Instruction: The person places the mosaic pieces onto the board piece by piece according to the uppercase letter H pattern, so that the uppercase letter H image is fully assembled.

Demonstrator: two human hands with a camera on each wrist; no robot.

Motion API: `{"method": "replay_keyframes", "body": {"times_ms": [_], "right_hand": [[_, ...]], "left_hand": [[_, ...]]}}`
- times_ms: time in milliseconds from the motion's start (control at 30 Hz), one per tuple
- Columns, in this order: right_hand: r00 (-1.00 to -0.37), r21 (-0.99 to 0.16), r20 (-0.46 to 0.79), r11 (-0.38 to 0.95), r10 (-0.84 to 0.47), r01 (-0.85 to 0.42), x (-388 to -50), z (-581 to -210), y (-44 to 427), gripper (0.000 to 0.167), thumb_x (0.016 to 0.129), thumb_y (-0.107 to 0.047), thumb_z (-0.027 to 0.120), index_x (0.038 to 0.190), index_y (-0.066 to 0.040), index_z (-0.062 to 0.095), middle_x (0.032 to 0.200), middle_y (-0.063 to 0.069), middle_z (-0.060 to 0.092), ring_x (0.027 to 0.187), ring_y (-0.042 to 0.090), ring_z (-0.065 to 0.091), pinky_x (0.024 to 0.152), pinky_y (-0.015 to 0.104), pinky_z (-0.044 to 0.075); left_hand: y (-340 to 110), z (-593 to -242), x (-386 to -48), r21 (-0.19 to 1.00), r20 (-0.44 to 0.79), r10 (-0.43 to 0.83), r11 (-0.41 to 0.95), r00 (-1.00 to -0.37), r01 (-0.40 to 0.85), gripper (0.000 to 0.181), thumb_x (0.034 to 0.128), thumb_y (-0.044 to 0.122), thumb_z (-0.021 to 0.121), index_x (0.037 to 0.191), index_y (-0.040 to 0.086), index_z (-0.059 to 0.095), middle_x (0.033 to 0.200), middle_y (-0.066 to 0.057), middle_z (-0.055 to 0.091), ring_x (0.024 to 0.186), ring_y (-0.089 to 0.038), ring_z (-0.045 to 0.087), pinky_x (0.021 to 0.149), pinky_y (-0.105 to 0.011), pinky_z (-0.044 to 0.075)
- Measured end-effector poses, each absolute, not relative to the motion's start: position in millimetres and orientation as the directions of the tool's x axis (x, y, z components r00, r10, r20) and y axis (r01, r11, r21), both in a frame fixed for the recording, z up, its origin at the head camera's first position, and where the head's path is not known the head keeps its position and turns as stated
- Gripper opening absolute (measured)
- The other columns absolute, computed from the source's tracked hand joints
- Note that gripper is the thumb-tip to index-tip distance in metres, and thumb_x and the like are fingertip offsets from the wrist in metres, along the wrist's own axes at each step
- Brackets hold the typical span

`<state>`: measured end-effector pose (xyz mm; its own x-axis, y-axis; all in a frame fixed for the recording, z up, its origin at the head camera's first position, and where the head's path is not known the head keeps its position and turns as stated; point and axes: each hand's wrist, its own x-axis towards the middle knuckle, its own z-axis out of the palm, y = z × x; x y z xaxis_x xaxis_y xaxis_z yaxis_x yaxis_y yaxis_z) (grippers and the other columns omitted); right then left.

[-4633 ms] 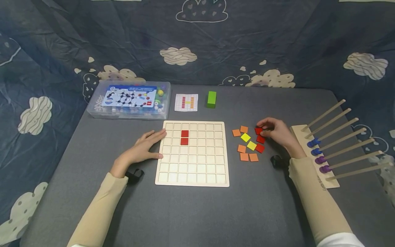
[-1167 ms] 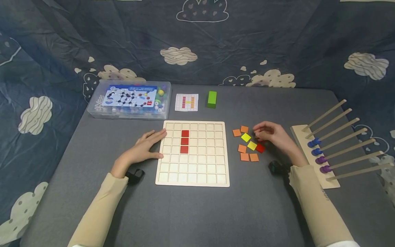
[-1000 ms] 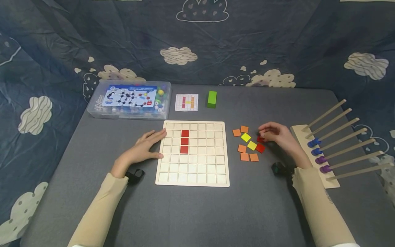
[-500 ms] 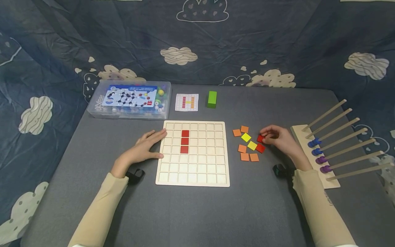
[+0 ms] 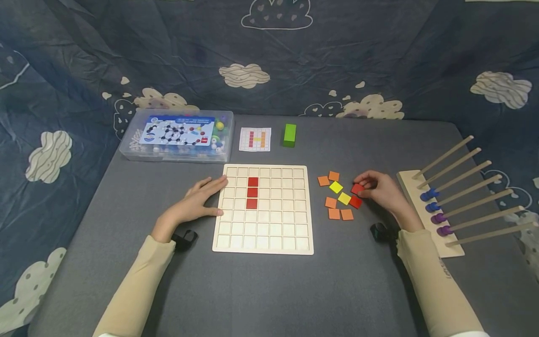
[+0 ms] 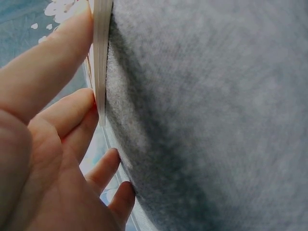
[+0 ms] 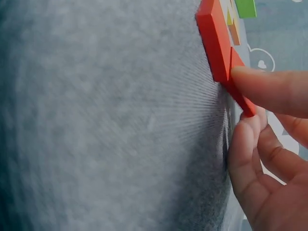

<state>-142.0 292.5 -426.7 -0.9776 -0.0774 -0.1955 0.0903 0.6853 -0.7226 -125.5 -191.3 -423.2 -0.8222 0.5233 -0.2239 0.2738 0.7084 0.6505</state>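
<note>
The left hand (image 5: 188,204) rests with fingers spread against the left edge of the wooden grid board (image 5: 263,253); in the left wrist view its fingertips touch the board's edge (image 6: 100,62). Three red tiles (image 5: 252,192) lie in one column of the board. The right hand (image 5: 381,191) pinches a red tile (image 5: 357,188) between thumb and fingers. In the right wrist view that tile (image 7: 240,91) is tilted, close beside another red tile (image 7: 212,41). Two yellow tiles (image 5: 344,199) and several orange tiles (image 5: 331,202) lie between the board and the right hand.
A clear plastic box (image 5: 177,135) stands at the back left. A printed pattern card (image 5: 255,139) and a green block (image 5: 289,135) are behind the board. On the right stands a wooden base (image 5: 452,250) with upright rods and blue and purple beads.
A third red tile now lies in the board's column, below the other two. The right hand has taken hold of another red tile and shifted it slightly. The left hand has not moved.
</note>
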Motion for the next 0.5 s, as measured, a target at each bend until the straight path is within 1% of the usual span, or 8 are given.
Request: {"method": "replay_keyframes", "body": {"times_ms": [133, 333, 500], "right_hand": [[-0.977, -0.737, -0.198, 0.670, -0.083, 0.093, -143.0, -425.3, 294.5, 0.026, 0.086, 0.008, 0.063, 0.111, 0.008, 0.059, 0.098, 0.020, 0.056, 0.083, 0.028, 0.050, 0.062, 0.020, 0.045], [-0.969, -0.766, -0.226, 0.633, -0.099, 0.114, -146.3, -418.4, 293.1, 0.024, 0.090, 0.000, 0.063, 0.113, 0.006, 0.058, 0.098, 0.019, 0.055, 0.079, 0.022, 0.050, 0.063, 0.025, 0.045], [-0.962, -0.810, -0.217, 0.580, -0.163, 0.084, -147.3, -410.0, 279.9, 0.023, 0.092, -0.002, 0.062, 0.112, 0.007, 0.057, 0.096, 0.018, 0.056, 0.077, 0.021, 0.053, 0.066, 0.026, 0.048]], "left_hand": [[-191.6, -424.1, -125.5, 0.647, -0.226, 0.523, 0.711, -0.822, 0.275, 0.088, 0.0851, 0.030, 0.073, 0.154, 0.011, 0.021, 0.158, -0.009, 0.016, 0.142, -0.038, 0.003, 0.105, -0.065, 0.008], [-191.1, -424.1, -125.8, 0.645, -0.227, 0.520, 0.714, -0.823, 0.274, 0.088, 0.0852, 0.029, 0.073, 0.154, 0.011, 0.021, 0.158, -0.009, 0.016, 0.142, -0.038, 0.003, 0.106, -0.065, 0.007], [-190.6, -423.6, -125.8, 0.641, -0.229, 0.518, 0.717, -0.824, 0.273, 0.087, 0.0853, 0.029, 0.073, 0.154, 0.011, 0.021, 0.158, -0.009, 0.016, 0.142, -0.038, 0.003, 0.106, -0.064, 0.007]]}}
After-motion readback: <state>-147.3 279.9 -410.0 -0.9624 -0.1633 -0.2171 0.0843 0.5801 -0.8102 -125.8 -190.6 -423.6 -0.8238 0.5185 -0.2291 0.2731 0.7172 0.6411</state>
